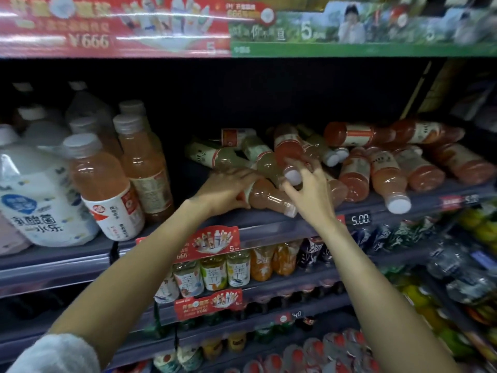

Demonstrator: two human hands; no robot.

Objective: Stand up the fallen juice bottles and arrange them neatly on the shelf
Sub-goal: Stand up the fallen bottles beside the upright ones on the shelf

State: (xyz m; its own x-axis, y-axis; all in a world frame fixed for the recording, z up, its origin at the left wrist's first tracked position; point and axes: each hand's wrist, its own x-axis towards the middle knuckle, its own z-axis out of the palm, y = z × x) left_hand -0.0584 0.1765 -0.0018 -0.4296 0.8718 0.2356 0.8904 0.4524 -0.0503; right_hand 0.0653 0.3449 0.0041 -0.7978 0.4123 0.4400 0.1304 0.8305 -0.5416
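Bottles of pink juice in clear plastic (382, 173) lie heaped on the grey shelf (269, 224). Our left hand (228, 189) grips one fallen bottle (269, 197) at the front edge; our right hand (309, 189) curls around a white-capped one (289, 157). We should lift each clear, then stand it squarely.

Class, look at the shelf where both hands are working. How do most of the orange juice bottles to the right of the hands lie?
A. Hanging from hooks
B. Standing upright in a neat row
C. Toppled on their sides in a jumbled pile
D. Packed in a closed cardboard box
C: the juice bottles lie on their sides, overlapping in a heap on the shelf, some white caps pointing toward the front edge.
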